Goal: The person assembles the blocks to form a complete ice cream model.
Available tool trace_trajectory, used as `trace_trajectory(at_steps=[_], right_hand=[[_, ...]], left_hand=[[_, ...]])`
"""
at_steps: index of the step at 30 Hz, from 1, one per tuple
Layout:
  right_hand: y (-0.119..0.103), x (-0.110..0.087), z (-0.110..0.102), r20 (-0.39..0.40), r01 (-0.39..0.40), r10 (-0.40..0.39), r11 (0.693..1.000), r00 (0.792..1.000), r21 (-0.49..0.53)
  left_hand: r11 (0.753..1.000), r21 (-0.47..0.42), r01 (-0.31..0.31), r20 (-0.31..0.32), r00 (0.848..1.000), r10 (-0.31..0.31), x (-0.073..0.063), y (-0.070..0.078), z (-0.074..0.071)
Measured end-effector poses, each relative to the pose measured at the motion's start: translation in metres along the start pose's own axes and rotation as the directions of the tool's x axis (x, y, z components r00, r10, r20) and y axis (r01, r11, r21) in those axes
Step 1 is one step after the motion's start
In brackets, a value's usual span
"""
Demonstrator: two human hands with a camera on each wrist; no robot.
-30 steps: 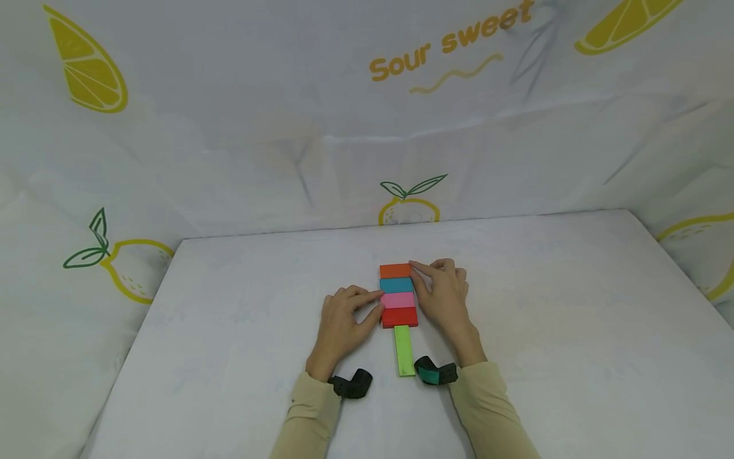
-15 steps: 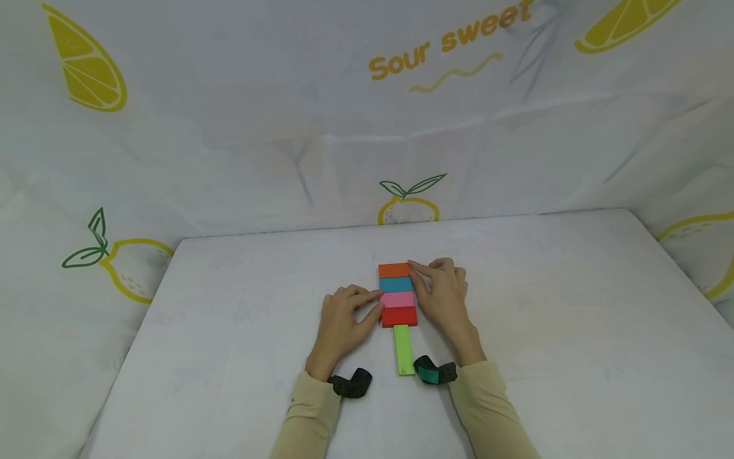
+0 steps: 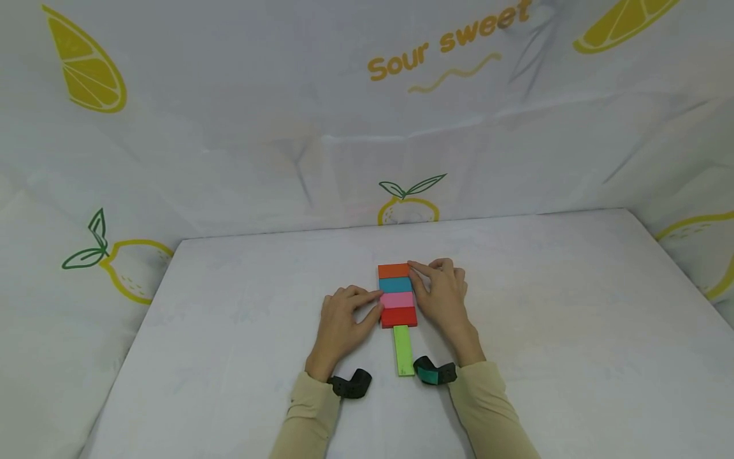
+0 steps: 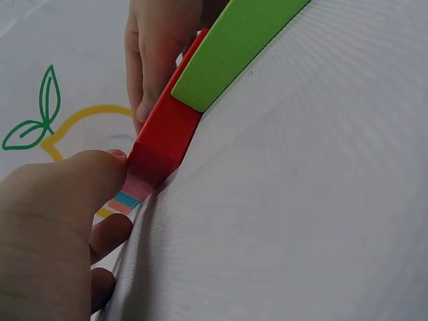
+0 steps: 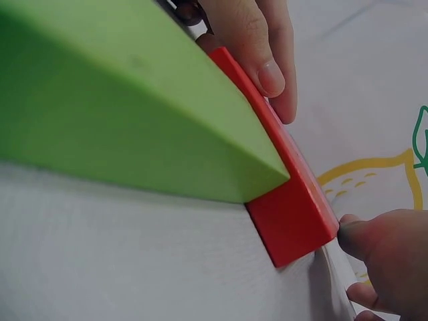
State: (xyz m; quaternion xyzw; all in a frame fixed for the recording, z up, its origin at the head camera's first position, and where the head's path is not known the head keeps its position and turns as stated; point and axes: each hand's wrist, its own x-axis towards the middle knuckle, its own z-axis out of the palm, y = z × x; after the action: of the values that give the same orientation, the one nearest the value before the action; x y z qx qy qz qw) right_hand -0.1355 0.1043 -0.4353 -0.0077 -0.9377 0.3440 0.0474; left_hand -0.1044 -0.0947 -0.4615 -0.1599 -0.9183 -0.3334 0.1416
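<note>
Orange (image 3: 393,271), blue (image 3: 395,285), pink (image 3: 397,300) and red blocks (image 3: 399,317) lie flat in a column, long sides together. A lime green block (image 3: 404,350) runs lengthwise toward me from the middle of the red one, its end meeting it in the right wrist view. My left hand (image 3: 343,324) has its index fingertip at the pink block's left end and its thumb near the red block. At the right ends, my right hand (image 3: 445,298) touches the orange block with the index fingertip, thumb beside the blue one. Neither hand grips anything.
The blocks lie on a white-covered table (image 3: 229,331). Behind it rises a white cloth backdrop (image 3: 246,115) printed with lemons and lettering. Black wrist devices, a left one (image 3: 352,384) and a right one (image 3: 436,371), flank the green block's near end.
</note>
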Motion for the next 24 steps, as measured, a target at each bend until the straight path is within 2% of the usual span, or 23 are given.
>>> trace_trajectory(at_steps=[7,17,24], right_hand=[[-0.001,0.0,0.0,0.001,0.005,-0.005,1.0,1.0,0.013],[0.007,0.001,0.002,0.016,-0.028,0.027,0.998,1.0,0.061],[0.01,-0.001,-0.002,0.039,0.005,-0.007,0.999,0.999,0.049]], left_hand=[[1.0,-0.005,-0.002,-0.006,1.0,0.002,0.0,0.0,0.0],[1.0,-0.014,0.011,-0.002,1.0,-0.011,-0.001,0.0,-0.001],[0.999,-0.03,0.027,-0.008,1.0,-0.027,-0.002,-0.002,-0.003]])
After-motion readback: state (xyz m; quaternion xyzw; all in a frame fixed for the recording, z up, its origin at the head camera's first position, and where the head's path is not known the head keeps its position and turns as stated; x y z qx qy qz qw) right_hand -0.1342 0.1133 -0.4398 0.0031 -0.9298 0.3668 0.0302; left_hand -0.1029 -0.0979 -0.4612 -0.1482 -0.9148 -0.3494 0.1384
